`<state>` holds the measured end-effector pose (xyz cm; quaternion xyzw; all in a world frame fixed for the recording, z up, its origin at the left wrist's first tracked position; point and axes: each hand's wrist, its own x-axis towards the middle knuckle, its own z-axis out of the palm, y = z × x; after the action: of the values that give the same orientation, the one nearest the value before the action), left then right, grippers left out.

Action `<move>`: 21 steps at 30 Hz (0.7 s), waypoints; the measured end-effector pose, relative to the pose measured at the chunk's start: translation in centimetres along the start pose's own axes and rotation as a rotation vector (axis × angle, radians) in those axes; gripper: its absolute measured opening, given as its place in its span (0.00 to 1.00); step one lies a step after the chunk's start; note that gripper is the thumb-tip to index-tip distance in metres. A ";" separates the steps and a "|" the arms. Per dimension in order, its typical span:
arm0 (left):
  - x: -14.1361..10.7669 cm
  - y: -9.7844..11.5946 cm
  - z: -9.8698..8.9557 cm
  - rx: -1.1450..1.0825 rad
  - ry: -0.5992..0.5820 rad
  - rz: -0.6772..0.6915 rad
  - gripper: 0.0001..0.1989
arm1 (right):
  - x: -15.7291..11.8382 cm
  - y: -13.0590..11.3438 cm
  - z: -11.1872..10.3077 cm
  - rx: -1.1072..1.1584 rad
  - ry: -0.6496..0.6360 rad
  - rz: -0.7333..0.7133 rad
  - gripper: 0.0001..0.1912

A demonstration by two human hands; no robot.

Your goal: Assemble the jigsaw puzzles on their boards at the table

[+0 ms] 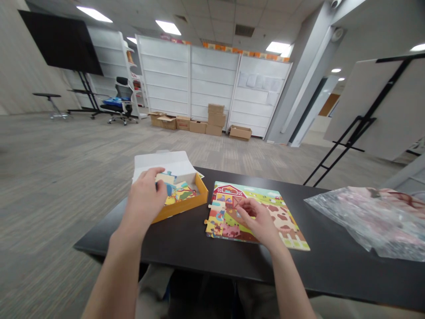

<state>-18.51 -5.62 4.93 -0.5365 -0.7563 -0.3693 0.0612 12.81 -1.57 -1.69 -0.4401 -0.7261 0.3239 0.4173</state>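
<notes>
I see farm jigsaw puzzle [255, 212] mostly assembled on black table [199, 261], left edge unfinished; loose pieces [179, 195] remain in orange box [181, 207]. Left hand [144, 204] fingers together on pale piece [165, 178] above box. Right hand [259, 221] over puzzle, grip unclear.

Ceiling light panels [168, 27] brighten the room evenly, with a faint sheen on the black tabletop [186, 261]. The wide lens bows the frame's edges.

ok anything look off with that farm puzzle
Yes: at the left edge of the farm jigsaw puzzle, a cream-and-blue piece juts out past the outline, so that edge looks uneven.
</notes>
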 end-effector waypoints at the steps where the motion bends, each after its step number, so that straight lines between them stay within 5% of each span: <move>1: 0.0 -0.7 -0.5 0.052 -0.027 -0.013 0.22 | 0.0 0.0 0.1 -0.019 -0.008 -0.002 0.10; 4: -0.3 -2.2 -0.8 0.130 -0.104 -0.034 0.22 | 0.0 0.2 0.4 -0.066 -0.024 0.015 0.09; 10: -0.6 -0.8 -1.0 0.021 0.058 0.092 0.26 | 0.1 1.5 0.7 -0.268 -0.040 0.037 0.09; 12: -1.1 0.8 -1.2 -0.099 -0.078 0.132 0.22 | 0.2 1.7 0.7 -0.323 -0.054 0.023 0.08; 17: -3.7 4.7 0.5 -0.185 -0.698 0.355 0.13 | 0.1 1.6 0.9 -0.367 -0.060 -0.013 0.09; 21: -5.2 6.6 2.9 -0.001 -0.768 0.334 0.14 | 0.1 1.6 0.8 -0.371 -0.079 -0.021 0.08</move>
<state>-9.76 -6.75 3.56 -0.7505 -0.6266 -0.1279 -0.1665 12.69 -0.86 -3.38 -0.4890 -0.7936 0.1972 0.3036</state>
